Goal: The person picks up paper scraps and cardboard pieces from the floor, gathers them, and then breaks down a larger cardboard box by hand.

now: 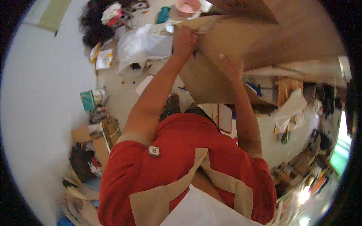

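Note:
A large brown cardboard box [209, 82] with spread flaps is held up in front of me, tilted and partly blurred. My left hand [185, 42] is closed on an edge of it at the upper left, where two panels meet. Something small and dark shows just under those fingers; I cannot make out what it is. Lower and to the right, my right hand [233, 67] lies against the cardboard with a finger extended. Blur hides whether it grips a panel edge there.
Clear plastic sheeting [133, 48], a teal cloth [163, 15] and a pink tub [188, 8] lie beyond the box on the floor. A white wall [42, 99] rises at left, with a green box [87, 100] along it. Wooden shelving [290, 93] stands at right.

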`<state>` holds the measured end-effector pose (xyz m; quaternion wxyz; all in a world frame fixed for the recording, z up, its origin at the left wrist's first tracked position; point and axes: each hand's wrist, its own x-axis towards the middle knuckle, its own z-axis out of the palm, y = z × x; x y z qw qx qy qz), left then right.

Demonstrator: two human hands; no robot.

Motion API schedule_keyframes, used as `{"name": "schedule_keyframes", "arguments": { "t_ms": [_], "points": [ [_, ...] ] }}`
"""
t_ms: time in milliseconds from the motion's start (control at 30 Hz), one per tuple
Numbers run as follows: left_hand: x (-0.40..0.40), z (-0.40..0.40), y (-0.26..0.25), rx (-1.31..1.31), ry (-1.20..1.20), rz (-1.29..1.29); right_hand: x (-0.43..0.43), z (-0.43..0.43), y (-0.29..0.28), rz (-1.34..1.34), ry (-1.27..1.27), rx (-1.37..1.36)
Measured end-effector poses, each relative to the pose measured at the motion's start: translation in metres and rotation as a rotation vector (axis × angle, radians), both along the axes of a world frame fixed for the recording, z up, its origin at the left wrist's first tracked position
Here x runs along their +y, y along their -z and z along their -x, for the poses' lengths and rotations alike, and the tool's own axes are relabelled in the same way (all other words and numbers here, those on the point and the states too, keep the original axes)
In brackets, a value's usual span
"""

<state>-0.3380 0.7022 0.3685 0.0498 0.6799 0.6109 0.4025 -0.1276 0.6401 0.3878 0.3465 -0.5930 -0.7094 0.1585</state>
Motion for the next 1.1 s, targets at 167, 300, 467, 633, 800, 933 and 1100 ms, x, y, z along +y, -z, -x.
{"name": "schedule_keyframes", "arguments": {
  "t_ms": [167,300,467,633,800,933,1100],
  "points": [
    [0.001,0.008,0.001,-0.053,0.075,0.155,-0.009,0.011,-0.017,0.265,0.09,0.608],
    [-0.013,-0.017,-0.013,0.003,0.211,0.084,-0.011,-0.006,-0.001,0.167,0.06,0.589],
    [-0.003,-0.004,-0.017,0.093,0.328,0.106,-0.019,-0.003,-0.019,0.125,0.093,0.508],
    [0.0,-0.009,-0.033,0.339,0.501,-0.116,-0.015,-0.025,-0.029,0.089,-0.02,0.354],
    [-0.014,-0.026,-0.055,0.177,0.549,-0.112,-0.007,-0.042,-0.061,0.362,0.229,0.814],
    [-0.016,-0.023,-0.056,0.039,0.633,-0.013,0.001,-0.067,-0.036,0.231,0.153,0.782],
    [-0.026,-0.009,-0.062,-0.133,0.678,0.145,-0.005,-0.072,-0.028,0.307,0.092,0.88]
  ]
}}
